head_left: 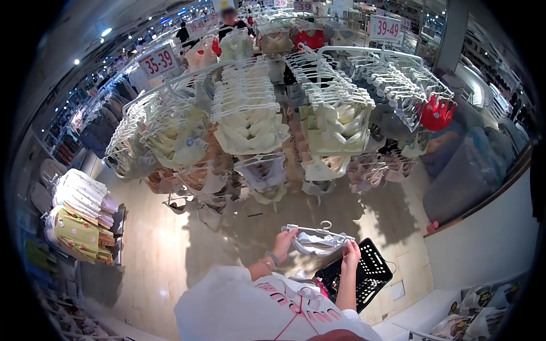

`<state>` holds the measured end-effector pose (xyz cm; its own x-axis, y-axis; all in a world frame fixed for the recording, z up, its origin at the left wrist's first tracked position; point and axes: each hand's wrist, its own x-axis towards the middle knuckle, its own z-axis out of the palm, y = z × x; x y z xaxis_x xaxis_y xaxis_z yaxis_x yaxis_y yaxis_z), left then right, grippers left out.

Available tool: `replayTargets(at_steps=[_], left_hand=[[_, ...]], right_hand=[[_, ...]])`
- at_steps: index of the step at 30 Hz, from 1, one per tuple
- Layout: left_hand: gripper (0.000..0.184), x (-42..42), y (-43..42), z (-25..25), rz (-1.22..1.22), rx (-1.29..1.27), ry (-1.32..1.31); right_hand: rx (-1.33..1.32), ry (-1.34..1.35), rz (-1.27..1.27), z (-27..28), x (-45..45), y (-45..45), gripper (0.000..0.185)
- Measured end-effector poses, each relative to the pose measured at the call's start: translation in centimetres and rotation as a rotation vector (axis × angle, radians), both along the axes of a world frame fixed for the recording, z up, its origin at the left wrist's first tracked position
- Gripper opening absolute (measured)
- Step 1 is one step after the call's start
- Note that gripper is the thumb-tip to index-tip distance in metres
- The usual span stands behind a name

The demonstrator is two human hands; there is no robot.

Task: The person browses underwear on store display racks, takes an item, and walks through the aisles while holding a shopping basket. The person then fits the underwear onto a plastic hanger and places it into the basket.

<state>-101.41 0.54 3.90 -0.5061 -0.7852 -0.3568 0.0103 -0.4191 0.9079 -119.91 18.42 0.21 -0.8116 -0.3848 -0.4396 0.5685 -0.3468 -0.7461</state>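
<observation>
Between my two hands I hold a white clothes hanger (318, 231) with a pale grey-white bra (318, 245) hanging on it. My left hand (282, 244) is closed on the hanger's left end, a band and bracelet on its wrist. Fingers of my right hand (351, 254) pinch the right end, by the strap. The hanger's hook points away from me, toward the racks. A black shopping basket (372, 273) is beneath my right forearm, with some items partly visible at its left side.
Ahead stands a rack with rows of bras (250, 131) on white hangers, under price signs (157, 61). Patterned garments (79, 227) hang at the left. A large clear plastic bag (469, 170) sits behind a white counter (483, 250) at the right. A person (230, 23) is far back.
</observation>
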Motion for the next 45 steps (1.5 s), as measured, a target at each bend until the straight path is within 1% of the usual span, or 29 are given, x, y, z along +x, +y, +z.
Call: replayTargets(at_steps=[2,5,9,11,12,13,19,22,26,28,30,33,37,40,45], left_hand=[[0.026,-0.9,0.1,-0.1,-0.062,-0.013,-0.09],[0.027,-1.4,-0.3,-1.1,-0.086,-0.043,-0.149],[0.024,-1.4,-0.9,-0.9,-0.022,-0.075,-0.159],[0.024,-1.3,-2.2,-2.0,-0.002,-0.038,-0.172],[0.024,-1.1,-2.9,-2.9,0.009,-0.019,-0.18],[0.024,-0.9,-3.7,-3.9,0.012,-0.07,-0.185],[0.027,-0.6,-7.2,-3.1,0.045,0.005,-0.073],[0.027,-0.6,-9.4,-3.5,0.036,-0.016,-0.001],[0.03,-1.6,-12.3,-2.4,0.073,0.089,0.024],[0.03,-1.7,-13.3,-2.0,0.074,0.123,0.051],[0.029,-1.8,-14.3,-2.2,0.087,0.14,0.044],[0.025,-2.1,-15.7,-2.8,0.075,0.137,0.06],[0.024,-2.1,-17.0,-4.1,0.107,0.129,0.094],[0.023,-2.4,-17.8,-4.0,0.103,0.172,0.088],[0.025,-2.5,-18.3,-3.2,0.122,0.258,0.064]], right_hand=[[-0.022,0.011,0.004,-0.6,-0.3,0.8,0.015],[0.0,0.015,0.008,-1.1,-0.3,1.3,0.013],[0.028,-0.035,0.029,-1.5,0.6,0.0,0.013],[0.018,-0.027,0.063,-1.8,0.8,-0.9,0.014],[0.053,-0.055,0.041,-1.7,0.9,-1.5,0.015],[0.07,-0.071,0.029,-1.6,1.0,-2.2,0.016],[0.104,-0.036,0.052,-0.5,1.1,-6.0,0.012],[0.111,-0.03,0.029,0.3,1.2,-8.3,0.011],[0.08,0.002,-0.015,0.9,0.8,-10.9,0.011],[0.077,0.002,-0.024,1.7,0.5,-12.2,0.012],[0.032,0.042,0.017,1.6,0.2,-12.8,0.018],[0.081,0.022,0.022,1.6,-0.2,-14.3,0.018],[0.076,0.002,0.007,0.9,-0.1,-15.3,0.022],[0.101,-0.001,0.02,1.1,0.2,-15.8,0.012],[0.123,-0.018,-0.006,1.3,0.7,-16.2,0.01]])
